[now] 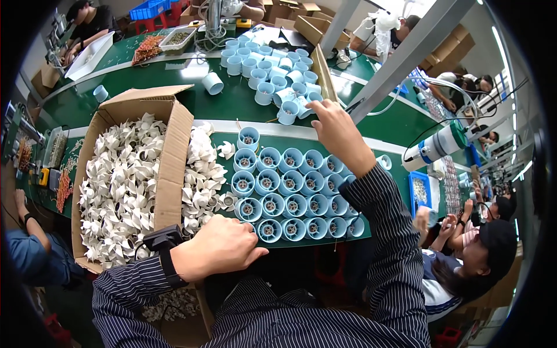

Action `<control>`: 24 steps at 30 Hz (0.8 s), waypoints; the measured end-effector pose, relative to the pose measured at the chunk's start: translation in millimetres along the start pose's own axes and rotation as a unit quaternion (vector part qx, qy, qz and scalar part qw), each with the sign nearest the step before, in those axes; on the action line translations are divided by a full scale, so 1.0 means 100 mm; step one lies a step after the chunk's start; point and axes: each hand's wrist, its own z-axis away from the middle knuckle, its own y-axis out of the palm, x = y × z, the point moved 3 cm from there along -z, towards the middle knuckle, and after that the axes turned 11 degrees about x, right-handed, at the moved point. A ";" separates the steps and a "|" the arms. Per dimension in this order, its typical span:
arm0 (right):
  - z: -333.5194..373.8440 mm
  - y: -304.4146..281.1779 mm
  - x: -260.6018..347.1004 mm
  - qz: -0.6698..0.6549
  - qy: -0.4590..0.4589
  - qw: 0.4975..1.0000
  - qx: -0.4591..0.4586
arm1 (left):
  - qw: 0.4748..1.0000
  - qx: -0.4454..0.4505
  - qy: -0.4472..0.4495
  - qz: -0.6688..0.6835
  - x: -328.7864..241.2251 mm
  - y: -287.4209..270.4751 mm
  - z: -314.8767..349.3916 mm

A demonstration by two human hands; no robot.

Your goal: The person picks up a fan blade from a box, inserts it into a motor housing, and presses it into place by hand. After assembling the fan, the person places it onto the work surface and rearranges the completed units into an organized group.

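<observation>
My right hand (339, 136) reaches over to the far belt, thumb and index finger apart beside a cluster of light-blue cup-shaped housings (265, 91). Its fingertips are close to one of these cups; whether they touch it I cannot tell. My left hand (217, 248) is curled, palm down, at the near table edge, with the thumb sticking out; anything under its fingers is hidden. Beside it lies a pile of white bladed fan wheels (203, 174). Rows of blue housings (290, 184) with small motors inside stand upright between my hands.
An open cardboard box (168, 168) full of white fan wheels stands at the left. A green belt (168, 81) runs behind, with a lone cup (212, 83) on it. A slanted grey post (406, 58) rises at the right. Co-workers sit on both sides.
</observation>
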 end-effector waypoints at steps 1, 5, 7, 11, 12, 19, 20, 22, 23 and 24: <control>-0.21 0.09 -0.12 0.030 0.014 0.999 0.025 | 1.000 0.010 -0.003 -0.001 0.00 0.00 -0.01; -0.70 0.61 -0.72 0.166 0.038 0.984 0.046 | 1.000 0.003 0.014 -0.016 -0.03 -0.04 -0.06; -0.82 0.70 -0.73 0.191 0.036 0.978 0.075 | 1.000 0.001 0.006 -0.014 -0.01 -0.01 -0.04; -0.92 0.65 -0.81 0.205 0.000 0.974 0.099 | 1.000 -0.027 0.012 0.002 -0.01 -0.02 0.00; -0.92 0.59 -0.77 0.206 0.015 0.972 0.114 | 0.999 -0.040 0.021 -0.001 0.00 -0.01 0.01; -0.92 0.68 -0.89 0.128 0.045 0.991 -0.002 | 1.000 -0.005 0.012 -0.003 0.03 0.04 -0.01; -0.93 0.71 -0.94 0.111 0.043 0.993 -0.022 | 1.000 -0.005 0.012 -0.005 0.02 0.02 -0.01; -0.97 0.77 -1.06 0.075 0.017 0.997 0.004 | 1.000 0.006 0.008 -0.004 0.01 0.01 -0.03; -1.00 0.78 -1.05 0.038 -0.012 0.999 0.033 | 1.000 0.006 0.007 -0.005 0.01 0.02 -0.03; -1.02 0.78 -1.04 0.038 -0.012 0.999 0.032 | 1.000 0.005 0.006 -0.004 0.02 0.03 -0.02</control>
